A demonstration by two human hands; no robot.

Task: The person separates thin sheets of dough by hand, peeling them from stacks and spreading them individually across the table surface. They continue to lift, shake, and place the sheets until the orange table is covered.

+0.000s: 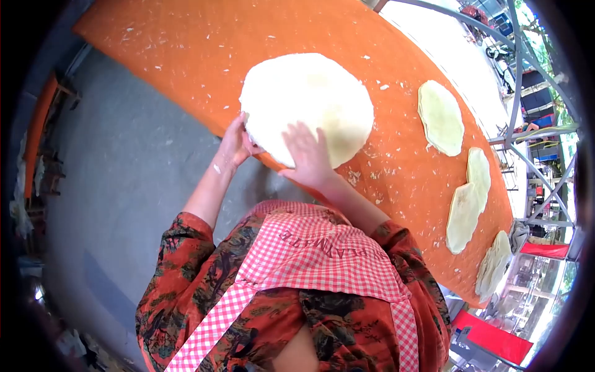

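Observation:
A large round pale flatbread, or a stack of them, lies near the edge of the orange table, overhanging it a little at the front left. My left hand grips its lower left rim, with thumb and fingers at the edge. Flat on the lower middle of the flatbread rests my right hand, fingers apart and slightly blurred, holding nothing. White flour marks show on my left wrist.
The orange table is dotted with white crumbs. Smaller pale flatbreads lie along its right side: an oval pile, an overlapping pair and another pile. Grey floor spreads to the left. Metal framework stands beyond the right edge.

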